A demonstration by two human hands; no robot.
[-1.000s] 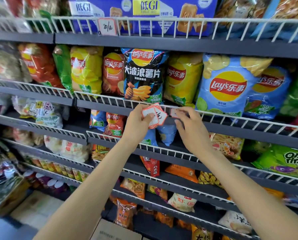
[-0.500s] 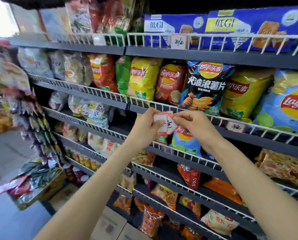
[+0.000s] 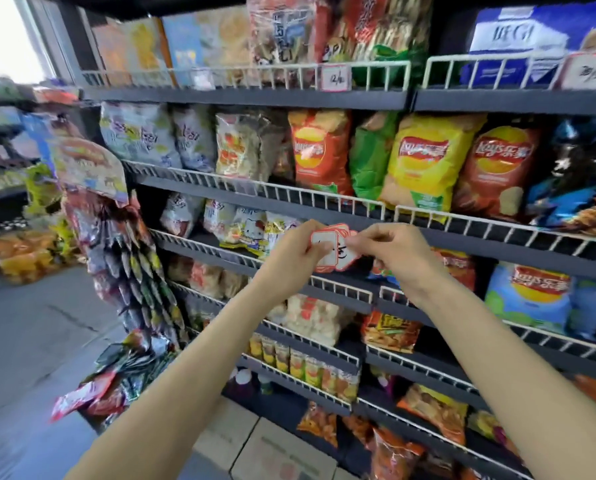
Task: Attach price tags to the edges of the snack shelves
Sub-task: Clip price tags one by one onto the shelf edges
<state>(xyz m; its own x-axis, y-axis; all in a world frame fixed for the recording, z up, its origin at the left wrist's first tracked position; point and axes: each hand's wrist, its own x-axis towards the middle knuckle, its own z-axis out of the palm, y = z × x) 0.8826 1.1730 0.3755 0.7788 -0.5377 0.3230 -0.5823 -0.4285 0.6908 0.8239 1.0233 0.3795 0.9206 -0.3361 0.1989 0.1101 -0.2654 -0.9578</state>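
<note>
The left hand (image 3: 291, 252) grips a small fan of red-bordered price tags (image 3: 331, 249) in front of the snack shelves, while the right hand (image 3: 392, 251) pinches the tags' outer edge. It looks like one tag is being peeled off; next it wants clipping onto the white wire rail (image 3: 324, 197) just above.

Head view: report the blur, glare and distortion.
Head view: motion blur smears the left aisle and hanging snack strips; the window top left is blown out white; wide-angle bending curves the shelf rails; the hands and price tags stay fairly sharp, writing unreadable.
</note>
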